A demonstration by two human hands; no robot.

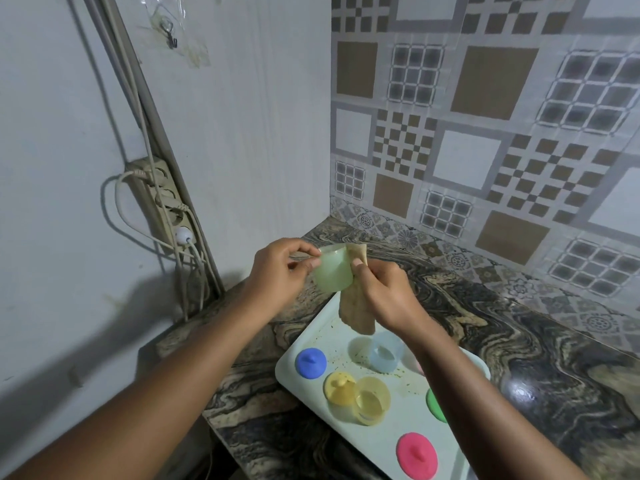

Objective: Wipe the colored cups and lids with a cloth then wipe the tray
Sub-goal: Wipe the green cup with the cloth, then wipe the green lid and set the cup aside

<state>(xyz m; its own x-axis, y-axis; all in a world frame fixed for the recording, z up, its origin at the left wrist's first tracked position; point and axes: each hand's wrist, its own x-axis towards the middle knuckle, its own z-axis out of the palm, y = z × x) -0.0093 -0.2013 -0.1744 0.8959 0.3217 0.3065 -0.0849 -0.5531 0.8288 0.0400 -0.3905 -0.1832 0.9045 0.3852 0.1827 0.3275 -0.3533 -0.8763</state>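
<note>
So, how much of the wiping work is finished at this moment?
Done: nothing provably clean. In hand: the left hand holds the pale green translucent plastic cup; the right hand holds the beige cloth against it. Left: the blue plastic cup, yellow plastic cup, blue lid, yellow lid, green lid and pink lid, all on the pale speckled tray.

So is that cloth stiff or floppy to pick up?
Probably floppy: the cloth hangs limp below the right hand. Likely light too, since that hand's fingers alone seem to hold it up against the green cup.
</note>
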